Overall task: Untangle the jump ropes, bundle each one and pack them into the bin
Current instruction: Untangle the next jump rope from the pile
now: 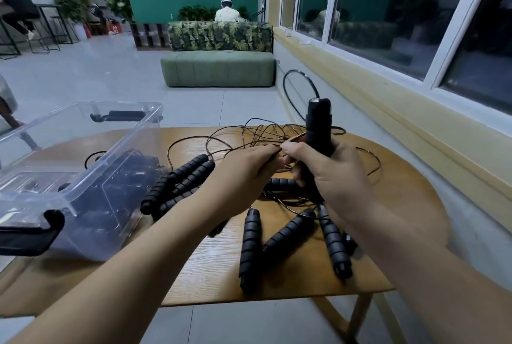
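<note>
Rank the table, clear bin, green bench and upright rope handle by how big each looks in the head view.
1. table
2. clear bin
3. green bench
4. upright rope handle
The bench stands far off, so it only looks smaller than the bin; their true order is unsure.

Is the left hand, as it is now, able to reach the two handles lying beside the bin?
Probably yes. The two handles lie uncovered on the table close beside the left hand, but it pinches the cord and must release it first. The right hand grips the upright handle.
</note>
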Demonstrator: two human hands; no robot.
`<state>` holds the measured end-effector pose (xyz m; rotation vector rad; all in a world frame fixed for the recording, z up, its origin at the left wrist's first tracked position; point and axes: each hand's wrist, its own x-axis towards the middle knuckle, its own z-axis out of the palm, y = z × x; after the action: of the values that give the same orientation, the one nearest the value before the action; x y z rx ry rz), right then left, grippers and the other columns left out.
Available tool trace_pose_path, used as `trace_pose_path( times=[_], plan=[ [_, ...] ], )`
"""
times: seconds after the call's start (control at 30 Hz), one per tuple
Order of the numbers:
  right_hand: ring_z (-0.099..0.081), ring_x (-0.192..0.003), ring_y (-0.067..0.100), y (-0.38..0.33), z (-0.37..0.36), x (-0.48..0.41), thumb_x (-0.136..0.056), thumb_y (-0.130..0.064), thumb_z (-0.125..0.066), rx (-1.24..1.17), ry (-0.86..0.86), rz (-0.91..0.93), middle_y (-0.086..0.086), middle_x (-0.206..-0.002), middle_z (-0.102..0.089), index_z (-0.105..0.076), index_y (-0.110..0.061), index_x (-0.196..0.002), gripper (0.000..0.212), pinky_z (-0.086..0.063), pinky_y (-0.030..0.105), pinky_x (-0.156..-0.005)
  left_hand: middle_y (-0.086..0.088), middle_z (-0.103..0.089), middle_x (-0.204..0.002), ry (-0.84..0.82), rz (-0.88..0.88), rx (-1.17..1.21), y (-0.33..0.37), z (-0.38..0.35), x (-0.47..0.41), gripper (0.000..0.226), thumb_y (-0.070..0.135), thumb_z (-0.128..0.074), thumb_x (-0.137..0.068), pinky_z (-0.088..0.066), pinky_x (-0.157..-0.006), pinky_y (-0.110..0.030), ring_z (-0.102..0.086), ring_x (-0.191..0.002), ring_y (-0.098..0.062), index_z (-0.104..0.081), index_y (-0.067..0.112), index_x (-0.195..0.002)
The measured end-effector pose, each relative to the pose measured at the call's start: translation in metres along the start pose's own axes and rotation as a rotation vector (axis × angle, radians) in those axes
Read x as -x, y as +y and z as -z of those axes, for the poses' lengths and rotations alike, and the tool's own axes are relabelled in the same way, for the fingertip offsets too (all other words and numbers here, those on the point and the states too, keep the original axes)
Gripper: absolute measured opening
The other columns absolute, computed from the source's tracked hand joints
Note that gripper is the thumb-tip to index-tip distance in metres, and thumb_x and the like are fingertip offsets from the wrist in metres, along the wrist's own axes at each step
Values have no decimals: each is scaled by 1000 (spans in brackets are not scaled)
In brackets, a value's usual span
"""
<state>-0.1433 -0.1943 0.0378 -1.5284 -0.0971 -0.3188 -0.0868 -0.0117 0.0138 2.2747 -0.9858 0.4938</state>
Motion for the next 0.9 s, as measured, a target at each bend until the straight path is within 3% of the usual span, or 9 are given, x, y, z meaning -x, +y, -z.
trace_pose_path(
  times=[0.13, 0.27, 0.37, 0.5, 0.67, 0.77, 0.9],
  plan=[
    [-56, -61, 20, -20, 12, 0, -94, -18, -81, -82, 34, 56, 10, -76, -69, -72, -7, -89, 15, -47, 29, -56, 13, -64, -86, -19, 99, 41, -17, -2, 1, 23, 35, -52, -110, -51, -76, -35, -61, -84, -4, -66, 23, -95],
    [-53, -57, 15, -37, 32, -11, -95, -15, -78, -286, 162, 57, 3, -80, -71, -68, -10, -90, 12, -43, 26, -52, 12, -68, -88, -15, 150, 55, -28, 2, 0, 26, 36, -50, -110, -55, -81, -42, -65, -88, -10, -69, 24, -100],
    [-53, -59, 16, -34, 33, -13, -95, -17, -78, -288, 143, 31, 5, -86, -74, -71, -12, -95, 8, -44, 27, -53, 10, -66, -84, -3, 153, 41, -27, 1, 0, 21, 31, -54, -110, -53, -79, -42, -62, -84, -12, -69, 21, -100],
    [-58, -62, 19, -18, 20, -8, -94, -19, -80, -166, 42, 22, 9, -89, -75, -76, -8, -107, 17, -50, 30, -57, 8, -60, -81, 39, 63, -20, -9, 3, -4, 25, 31, -53, -111, -49, -71, -43, -55, -76, -16, -62, 16, -94],
    [-61, -56, 21, 2, 2, -2, -95, -19, -82, 90, 3, 72, 10, -76, -74, -77, -13, -91, 8, -49, 34, -55, 6, -54, -79, 93, -52, -45, 14, 8, -4, 25, 25, -51, -111, -44, -62, -41, -50, -71, -18, -47, 22, -87],
    [-62, -55, 18, 8, -1, 0, -95, -18, -81, 132, 1, 57, 1, -69, -71, -75, -10, -93, 10, -50, 31, -54, 4, -59, -84, 46, -31, -9, 7, 4, 0, 20, 20, -50, -110, -49, -66, -44, -57, -75, -19, -52, 18, -90],
    [-63, -56, 17, 9, -3, 5, -95, -20, -82, 174, 13, 72, 11, -74, -74, -74, -11, -93, 12, -52, 30, -54, 10, -61, -89, -21, 0, 2, -1, -2, 3, 14, 22, -49, -107, -52, -70, -47, -58, -80, -16, -58, 18, -98]
  ],
)
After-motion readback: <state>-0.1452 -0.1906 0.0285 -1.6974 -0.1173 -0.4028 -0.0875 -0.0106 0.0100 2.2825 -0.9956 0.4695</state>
